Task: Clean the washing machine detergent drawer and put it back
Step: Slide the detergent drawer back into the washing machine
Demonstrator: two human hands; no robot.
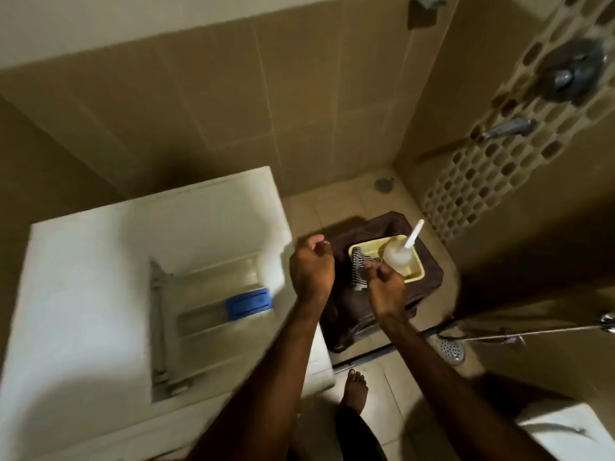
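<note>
- White drawer (213,314) lies on the washer (83,261).
- Our left hand (311,264) is clenched; our right hand (386,284) pinches the striped cloth (357,261).
- We should wipe every compartment.

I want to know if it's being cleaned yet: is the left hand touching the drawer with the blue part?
Apart. The head view shows the left hand right of the drawer, white machine top between them.

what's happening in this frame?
A person stands in a tiled bathroom. The detergent drawer lies out on top of the white washing machine, untouched. Both hands are over a yellow tray on a brown stool: the right hand reaches a striped cloth; the left hand is loosely closed, apparently empty.
</note>
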